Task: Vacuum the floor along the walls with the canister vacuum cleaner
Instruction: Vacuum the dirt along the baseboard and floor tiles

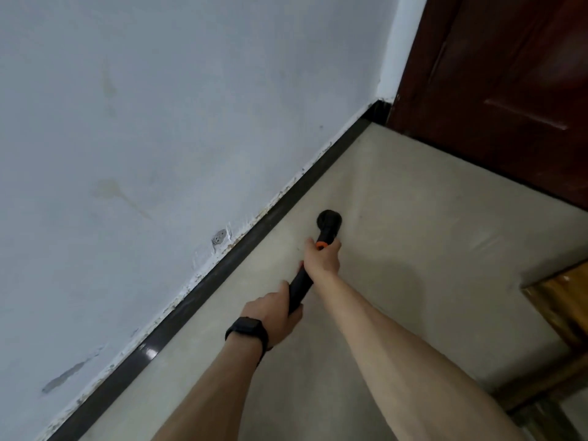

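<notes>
Two bare forearms reach forward from the bottom edge, and both hands grasp one black vacuum wand point(299, 289). Nearest, the left hand point(275, 315), with a black watch point(246, 333) strapped on its wrist, has its fingers curled round the lower stretch of the tube, thumb lying along the top. Just beyond it the right hand point(322, 256) clenches the same tube higher up, its fingers closed beside an orange collar point(322, 245). Past that collar the wand ends in a round black nozzle point(329, 221), which sits low over the pale beige floor point(413, 243); whether it touches the surface cannot be told. The nozzle is near a glossy dark baseboard point(222, 269), with a strip of bare floor between them. Above the baseboard rises a white wall point(159, 106), scuffed and chipped along its lower edge, with faint stains higher up. At the right edge the corner of some wooden furniture point(568, 302) juts in. Farthest off, the baseboard runs to a corner where a dark red-brown door point(496, 90) stands.
</notes>
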Tool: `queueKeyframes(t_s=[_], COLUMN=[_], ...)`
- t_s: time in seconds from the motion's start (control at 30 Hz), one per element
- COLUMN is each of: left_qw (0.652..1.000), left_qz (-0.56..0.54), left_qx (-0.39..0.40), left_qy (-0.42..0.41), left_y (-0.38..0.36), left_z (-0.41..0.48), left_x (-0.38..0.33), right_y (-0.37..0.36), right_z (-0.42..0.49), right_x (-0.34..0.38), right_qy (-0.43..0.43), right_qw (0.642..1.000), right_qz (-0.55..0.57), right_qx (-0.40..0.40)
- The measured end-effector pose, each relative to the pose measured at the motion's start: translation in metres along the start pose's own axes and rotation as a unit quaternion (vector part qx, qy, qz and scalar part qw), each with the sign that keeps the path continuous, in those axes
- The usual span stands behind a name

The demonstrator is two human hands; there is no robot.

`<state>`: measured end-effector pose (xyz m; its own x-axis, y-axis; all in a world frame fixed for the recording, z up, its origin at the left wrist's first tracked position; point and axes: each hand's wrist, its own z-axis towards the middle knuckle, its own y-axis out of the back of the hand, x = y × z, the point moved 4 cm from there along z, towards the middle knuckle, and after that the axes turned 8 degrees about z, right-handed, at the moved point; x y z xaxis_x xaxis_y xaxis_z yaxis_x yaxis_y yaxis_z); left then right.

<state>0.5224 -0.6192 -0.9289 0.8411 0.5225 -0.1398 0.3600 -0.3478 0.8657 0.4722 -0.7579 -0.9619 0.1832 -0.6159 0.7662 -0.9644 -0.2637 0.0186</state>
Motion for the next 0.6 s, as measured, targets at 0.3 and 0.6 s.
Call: queueKeyframes(t_s=[0.3, 0.6], left_qw=[0.997, 0.993], left_qz=[0.054, 0.102], left_qx=[-0.040, -0.013], left_qy=[-0.030, -0.049], left_y=[0.099, 0.127], left_z=[0.032, 0.129], left_x=[-0.110, -0.135], right_y=[0.074, 0.079], right_z=[0.027, 0.117], right_x=[0.114, 0.150], right_qy=[0.007, -0.026], right_qw=[0.987, 0.978], right_qz=[0.159, 0.208], right_qx=[0.003, -0.013])
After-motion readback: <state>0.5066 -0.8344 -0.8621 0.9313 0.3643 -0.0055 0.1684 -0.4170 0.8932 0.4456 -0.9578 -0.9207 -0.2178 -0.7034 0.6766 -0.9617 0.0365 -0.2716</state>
